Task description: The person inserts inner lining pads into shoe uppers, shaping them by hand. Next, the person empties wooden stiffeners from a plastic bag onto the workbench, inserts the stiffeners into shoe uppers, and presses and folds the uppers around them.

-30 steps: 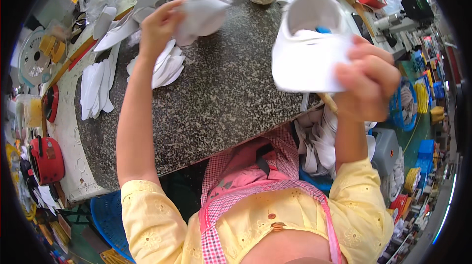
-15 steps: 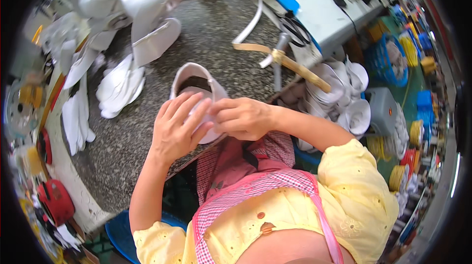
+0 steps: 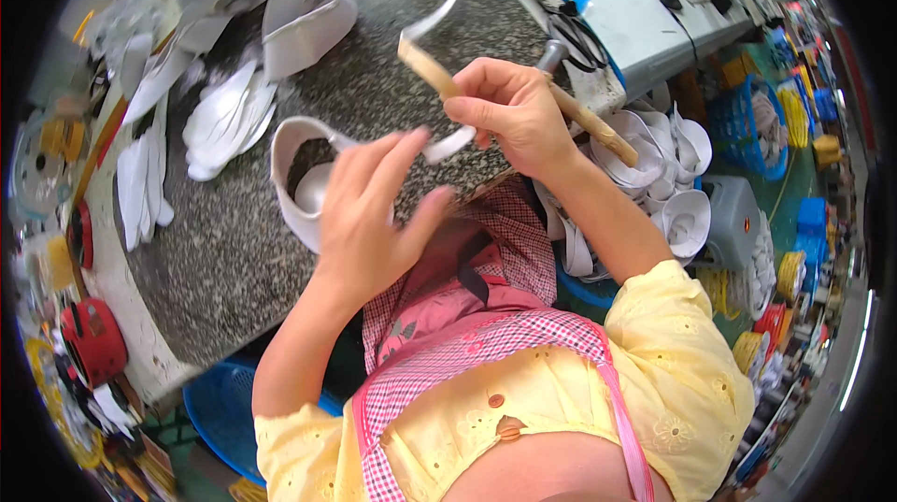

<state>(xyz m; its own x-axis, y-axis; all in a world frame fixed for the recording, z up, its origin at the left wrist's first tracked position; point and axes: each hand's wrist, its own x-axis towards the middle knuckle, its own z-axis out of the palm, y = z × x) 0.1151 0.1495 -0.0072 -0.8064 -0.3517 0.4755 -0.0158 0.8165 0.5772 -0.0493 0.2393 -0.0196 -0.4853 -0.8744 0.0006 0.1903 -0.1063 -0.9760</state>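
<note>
A white shoe upper (image 3: 291, 175) lies near the front edge of the speckled grey stone table (image 3: 215, 268). My left hand (image 3: 369, 217) lies over it with fingers spread, gripping its near side. My right hand (image 3: 514, 114) is raised just right of it, closed around a wooden-handled hammer (image 3: 598, 128) whose handle sticks out on both sides of the fist. Its fingertips also pinch a long white strip (image 3: 439, 16) that curls up and away across the table. The strip's near end meets my left index finger.
Flat white sole pieces (image 3: 220, 119) and more white uppers (image 3: 308, 25) crowd the table's far left. Black scissors (image 3: 577, 35) lie far right. Beside the table are a pile of white uppers (image 3: 673, 175), a grey stool (image 3: 731, 217) and blue baskets (image 3: 220, 408).
My right hand has left the shoe upper and now holds the hammer and the white strip above the table. My left hand stays on the upper.
</note>
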